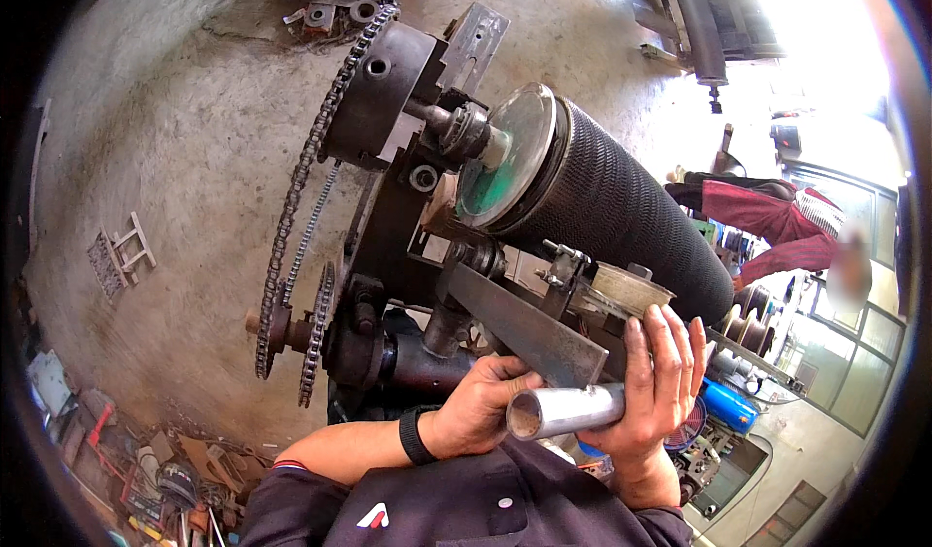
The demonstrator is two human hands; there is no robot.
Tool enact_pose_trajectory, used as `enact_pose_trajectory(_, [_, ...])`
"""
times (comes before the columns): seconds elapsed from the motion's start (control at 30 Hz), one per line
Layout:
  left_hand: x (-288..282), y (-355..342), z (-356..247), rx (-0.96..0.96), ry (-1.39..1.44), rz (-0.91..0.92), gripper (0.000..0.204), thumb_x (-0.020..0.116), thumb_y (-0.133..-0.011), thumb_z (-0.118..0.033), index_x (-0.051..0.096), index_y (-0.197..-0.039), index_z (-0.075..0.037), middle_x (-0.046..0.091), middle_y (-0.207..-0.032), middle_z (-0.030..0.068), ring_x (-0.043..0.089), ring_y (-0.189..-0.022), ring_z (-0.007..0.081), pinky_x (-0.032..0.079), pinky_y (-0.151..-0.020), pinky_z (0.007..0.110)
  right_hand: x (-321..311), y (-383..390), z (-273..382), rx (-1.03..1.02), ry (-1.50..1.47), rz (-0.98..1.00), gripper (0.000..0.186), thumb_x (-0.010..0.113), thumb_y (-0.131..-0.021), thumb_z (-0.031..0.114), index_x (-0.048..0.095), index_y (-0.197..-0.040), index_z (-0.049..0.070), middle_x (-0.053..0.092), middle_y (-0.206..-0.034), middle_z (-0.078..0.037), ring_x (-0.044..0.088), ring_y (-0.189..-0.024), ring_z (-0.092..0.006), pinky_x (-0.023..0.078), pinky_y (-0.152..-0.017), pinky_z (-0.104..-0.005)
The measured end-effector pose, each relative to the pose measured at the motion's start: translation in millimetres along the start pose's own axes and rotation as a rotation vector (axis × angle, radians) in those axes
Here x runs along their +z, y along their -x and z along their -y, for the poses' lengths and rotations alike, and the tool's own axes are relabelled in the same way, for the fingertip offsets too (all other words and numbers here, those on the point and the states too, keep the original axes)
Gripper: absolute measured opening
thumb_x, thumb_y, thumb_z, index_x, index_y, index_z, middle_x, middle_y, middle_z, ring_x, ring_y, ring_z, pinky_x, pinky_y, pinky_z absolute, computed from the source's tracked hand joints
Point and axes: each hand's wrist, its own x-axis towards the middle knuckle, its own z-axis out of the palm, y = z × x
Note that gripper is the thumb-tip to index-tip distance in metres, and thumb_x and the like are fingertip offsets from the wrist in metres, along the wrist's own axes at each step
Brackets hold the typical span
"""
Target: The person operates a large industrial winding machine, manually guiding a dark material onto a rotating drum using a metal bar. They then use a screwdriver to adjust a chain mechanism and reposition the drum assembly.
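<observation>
A short, bare metal pipe (575, 411) lies crosswise in front of my chest, its hollow end facing left. My right hand (652, 387) holds the pipe's right end in the crook of thumb and palm, fingers stretched upward beside a round, pale rimmed spool (631, 290). Close to the pipe's left end, my left hand (482, 406) is closed with curled fingers; whatever is inside it is hidden. Just above that hand runs a flat steel bar (529, 326) fixed to the machine. Beyond it lies a large dark roller (616, 198) with a ridged surface and a pale end disc (510, 154).
A chuck (379, 96) with a long drive chain (299, 183) stands at the left of the machine. Tools and scrap (175, 479) litter the lower left floor. A small stool (126, 251) sits farther left. A person in a red top (767, 222) bends at the right, beyond the roller.
</observation>
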Motion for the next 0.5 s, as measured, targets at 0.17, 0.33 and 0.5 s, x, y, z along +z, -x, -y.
enact_pose_trajectory(0.17, [1.9, -1.2, -1.7, 0.006, 0.015, 0.004, 0.022, 0.064, -0.101, -0.013, 0.067, -0.109, 0.007, 0.072, -0.102, 0.0137, 0.07, -0.092, 0.0186, 0.057, -0.083, 0.031, 1.3, -1.3, -0.3, -0.001, 0.0, -0.004, 0.087, 0.036, -0.097, 0.07, 0.067, -0.122, -0.007, 0.064, -0.124, -0.029, 0.064, -0.117, -0.0448, 0.041, -0.109, -0.0639])
enact_pose_trajectory(0.33, [2.9, -1.0, -1.7, 0.0, 0.025, 0.025, 0.022, 0.064, -0.1, -0.012, 0.067, -0.11, 0.008, 0.072, -0.104, 0.0148, 0.07, -0.094, 0.0196, 0.057, -0.085, 0.032, 0.3, 0.0, -1.9, -0.006, -0.005, -0.013, 0.087, 0.038, -0.097, 0.07, 0.067, -0.121, -0.008, 0.064, -0.125, -0.029, 0.064, -0.117, -0.0449, 0.041, -0.109, -0.0638])
enact_pose_trajectory(0.5, [-0.4, -1.6, 2.7, 0.011, 0.034, 0.01, 0.02, 0.063, -0.1, -0.012, 0.067, -0.109, 0.007, 0.072, -0.104, 0.0142, 0.071, -0.095, 0.0194, 0.057, -0.085, 0.032, -0.2, 0.4, -3.0, -0.021, -0.003, -0.01, 0.083, 0.044, -0.095, 0.067, 0.067, -0.121, -0.008, 0.064, -0.125, -0.028, 0.064, -0.117, -0.0446, 0.041, -0.11, -0.0634])
